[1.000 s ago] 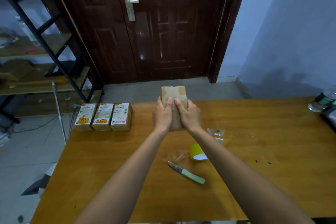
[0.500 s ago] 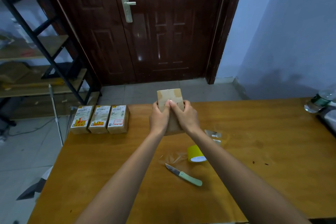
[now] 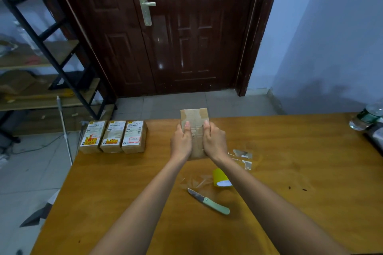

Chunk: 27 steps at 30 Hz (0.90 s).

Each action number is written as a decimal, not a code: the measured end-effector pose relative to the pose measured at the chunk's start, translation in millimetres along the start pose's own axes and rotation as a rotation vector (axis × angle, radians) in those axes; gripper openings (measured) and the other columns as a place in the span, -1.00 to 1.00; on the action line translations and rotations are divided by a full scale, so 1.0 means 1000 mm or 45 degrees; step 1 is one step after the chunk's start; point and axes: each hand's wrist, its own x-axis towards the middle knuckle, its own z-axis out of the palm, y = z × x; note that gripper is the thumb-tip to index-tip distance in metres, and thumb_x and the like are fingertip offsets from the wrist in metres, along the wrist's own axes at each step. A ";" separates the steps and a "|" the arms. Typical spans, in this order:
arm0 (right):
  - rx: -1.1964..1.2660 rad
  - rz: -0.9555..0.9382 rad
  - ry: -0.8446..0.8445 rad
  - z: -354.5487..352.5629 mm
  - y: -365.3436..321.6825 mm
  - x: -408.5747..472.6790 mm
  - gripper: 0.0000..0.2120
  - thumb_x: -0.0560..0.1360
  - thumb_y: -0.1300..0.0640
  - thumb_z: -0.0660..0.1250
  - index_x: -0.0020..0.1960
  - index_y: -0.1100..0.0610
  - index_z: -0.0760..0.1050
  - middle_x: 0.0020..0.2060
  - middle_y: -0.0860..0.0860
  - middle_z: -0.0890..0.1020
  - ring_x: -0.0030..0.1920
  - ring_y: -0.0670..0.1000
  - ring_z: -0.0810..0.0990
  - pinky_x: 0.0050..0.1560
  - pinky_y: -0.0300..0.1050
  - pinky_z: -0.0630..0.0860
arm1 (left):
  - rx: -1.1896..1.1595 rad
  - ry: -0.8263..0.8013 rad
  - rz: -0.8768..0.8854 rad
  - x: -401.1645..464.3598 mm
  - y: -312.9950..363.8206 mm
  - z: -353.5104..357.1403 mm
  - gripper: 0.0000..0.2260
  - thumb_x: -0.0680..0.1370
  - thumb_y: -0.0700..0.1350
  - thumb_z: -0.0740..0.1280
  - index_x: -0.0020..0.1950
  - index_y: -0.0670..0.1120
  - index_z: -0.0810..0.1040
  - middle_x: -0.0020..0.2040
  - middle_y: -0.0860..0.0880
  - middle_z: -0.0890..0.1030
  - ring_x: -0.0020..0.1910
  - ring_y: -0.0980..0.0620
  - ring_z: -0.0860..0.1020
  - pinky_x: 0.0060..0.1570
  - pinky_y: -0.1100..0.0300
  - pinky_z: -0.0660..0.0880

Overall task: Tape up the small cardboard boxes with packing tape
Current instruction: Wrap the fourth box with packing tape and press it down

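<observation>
While both hands, left [image 3: 181, 143] and right [image 3: 215, 142], grip the cardboard box [image 3: 194, 119] near the table's far edge [image 3: 269, 117], thumbs pressing on top

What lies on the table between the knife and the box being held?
In the head view, crumpled clear tape scraps lie between the knife and the held box.

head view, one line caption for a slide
Both hands grip a box above the table.
</observation>
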 end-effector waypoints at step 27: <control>0.092 0.127 -0.180 0.000 0.051 0.001 -0.44 0.66 -0.12 -0.02 -0.15 0.28 0.52 -0.27 0.17 0.62 -0.22 0.17 0.59 -0.20 0.07 0.47 | -0.117 -0.092 -0.339 0.009 -0.047 -0.007 -0.54 0.61 0.20 0.16 0.37 -0.09 0.39 0.20 -0.07 0.58 0.11 -0.04 0.57 -0.01 0.06 0.57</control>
